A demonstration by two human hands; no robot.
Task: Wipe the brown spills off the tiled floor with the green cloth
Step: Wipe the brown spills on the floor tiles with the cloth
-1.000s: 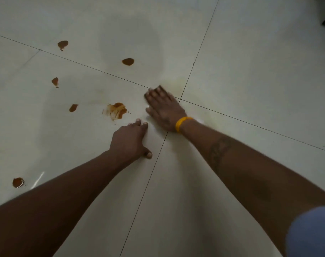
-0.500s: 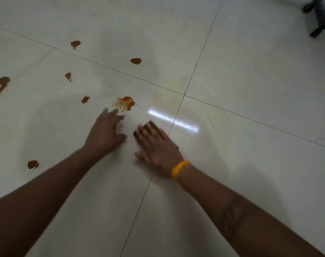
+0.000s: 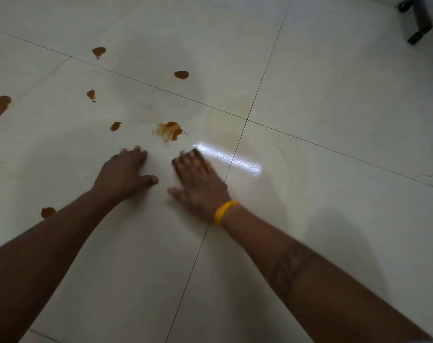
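Two hands of mine press flat on the pale tiled floor [image 3: 334, 95]. My left hand [image 3: 125, 173] lies palm down with fingers spread and thumb out to the side, gripping nothing. My right hand [image 3: 199, 183], a yellow band [image 3: 224, 211] on its wrist, is blurred and also lies flat with fingers stretched forward; I cannot see the green cloth under it or anywhere else. A bright streak of reflected light [image 3: 229, 160] runs to the right from its fingertips across the tile joint. Just beyond both hands sits a smeared brown spill [image 3: 169, 131]. More brown spots dot the tiles further out and to the left, and one lies beside my left forearm [image 3: 48, 212]. A dark chair base [image 3: 417, 21] shows in the far right corner
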